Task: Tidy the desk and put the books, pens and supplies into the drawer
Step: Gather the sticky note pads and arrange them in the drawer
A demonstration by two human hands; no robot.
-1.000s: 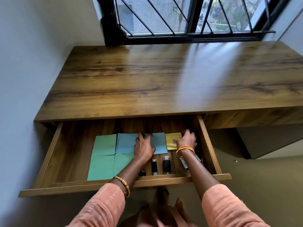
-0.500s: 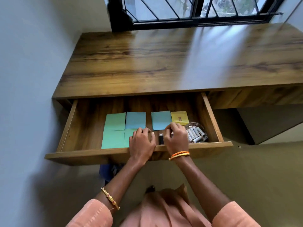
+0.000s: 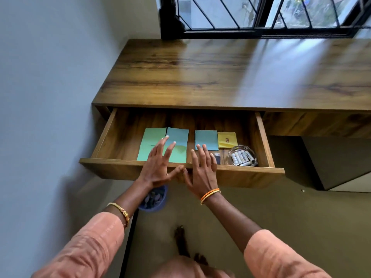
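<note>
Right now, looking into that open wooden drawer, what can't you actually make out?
- Head view: the front part of the green paper sheets is covered by the left hand.
- The small dark items beside the right hand are partly covered and too small to identify.
- The yellow packet has an unreadably small label.
- The drawer's back lies under the desktop.

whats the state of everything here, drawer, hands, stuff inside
drawer: pulled open
left hand: open, fingers spread, holds nothing
right hand: open, fingers spread, holds nothing
green papers: flat in drawer
blue papers: flat in drawer
yellow pad: flat in drawer
glass dish: holds batteries
desk: top bare
</note>
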